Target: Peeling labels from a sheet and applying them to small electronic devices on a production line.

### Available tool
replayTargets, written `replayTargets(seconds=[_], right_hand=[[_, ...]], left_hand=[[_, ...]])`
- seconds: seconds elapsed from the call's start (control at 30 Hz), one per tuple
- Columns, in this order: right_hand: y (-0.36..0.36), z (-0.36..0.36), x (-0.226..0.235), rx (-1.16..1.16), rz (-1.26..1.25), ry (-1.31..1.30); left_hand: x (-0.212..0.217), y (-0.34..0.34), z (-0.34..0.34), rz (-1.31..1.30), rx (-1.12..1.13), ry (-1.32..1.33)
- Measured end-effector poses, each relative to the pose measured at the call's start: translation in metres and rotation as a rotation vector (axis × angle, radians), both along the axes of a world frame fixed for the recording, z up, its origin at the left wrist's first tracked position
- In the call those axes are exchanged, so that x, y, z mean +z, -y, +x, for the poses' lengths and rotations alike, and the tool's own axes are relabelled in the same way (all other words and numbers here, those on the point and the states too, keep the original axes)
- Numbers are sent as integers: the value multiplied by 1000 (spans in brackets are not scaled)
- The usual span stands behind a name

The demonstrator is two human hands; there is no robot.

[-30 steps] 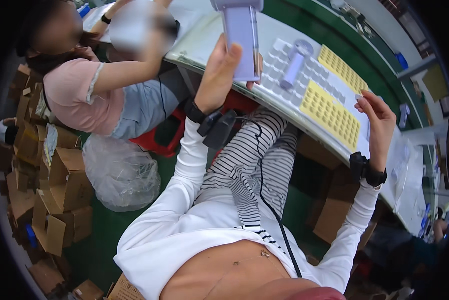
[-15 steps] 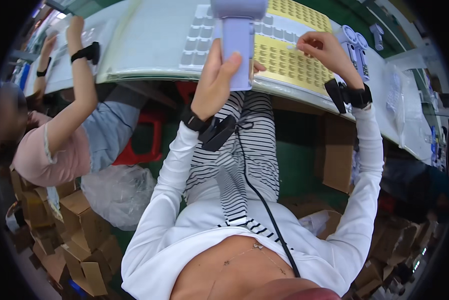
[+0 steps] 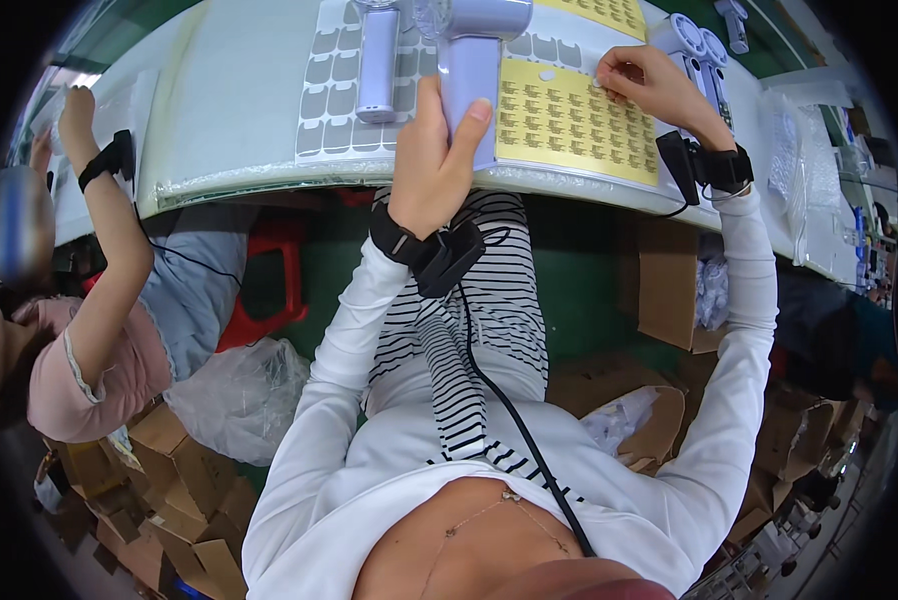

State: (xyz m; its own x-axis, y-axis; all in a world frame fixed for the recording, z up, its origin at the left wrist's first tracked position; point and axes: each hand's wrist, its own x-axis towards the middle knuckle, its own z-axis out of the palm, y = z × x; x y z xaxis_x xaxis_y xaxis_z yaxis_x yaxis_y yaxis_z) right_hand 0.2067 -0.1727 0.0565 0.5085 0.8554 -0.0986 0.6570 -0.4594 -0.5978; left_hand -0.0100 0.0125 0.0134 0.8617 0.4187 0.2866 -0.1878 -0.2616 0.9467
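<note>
Workbench inspection: handheld fan and label sheets

The white table point(image 3: 239, 90) lay beyond both hands. The yellow label sheet point(image 3: 559, 120) sat under the right hand point(image 3: 649, 85), fingertips pinched on a label. The left hand point(image 3: 439, 160) was wrapped around the lilac fan's handle point(image 3: 469, 70).

Single head fisheye, looking steeply down, close over table edge point(image 3: 269, 185) and lap
</note>
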Motion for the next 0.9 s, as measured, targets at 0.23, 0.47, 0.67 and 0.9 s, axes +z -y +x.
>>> replayTargets(seconds=[0.23, 0.47, 0.67, 0.9], right_hand=[[-2, -5, 0, 37, -13, 167], [9, 1, -6, 9, 136, -125], [1, -5, 1, 55, -66, 169], [11, 6, -3, 97, 113, -81]], left_hand=[[-2, -1, 1, 17, 11, -49], [-2, -1, 1, -2, 8, -31], [0, -1, 1, -5, 12, -33], [-2, -5, 4, -37, 3, -37]])
